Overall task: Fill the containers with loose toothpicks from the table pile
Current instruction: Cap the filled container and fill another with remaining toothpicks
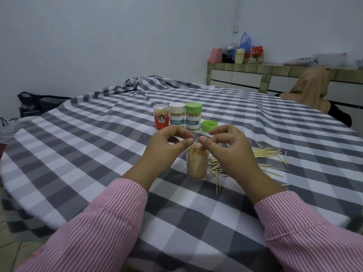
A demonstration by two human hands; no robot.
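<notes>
An open clear container (197,165), packed with upright toothpicks, stands on the checked tablecloth in front of me. My left hand (167,146) and my right hand (227,148) hover just above its mouth with curled fingers. A single toothpick (196,139) sticks up between the two thumbs; my right hand pinches it, and my left thumb sits beside it. The loose toothpick pile (263,154) lies to the right of the container, partly behind my right hand.
Three closed containers stand behind: a red-labelled one (161,117), a white-capped one (177,116) and a green-capped one (193,117). A loose green cap (209,125) lies to their right. A person in tan cloth (312,89) sits at the far right table edge.
</notes>
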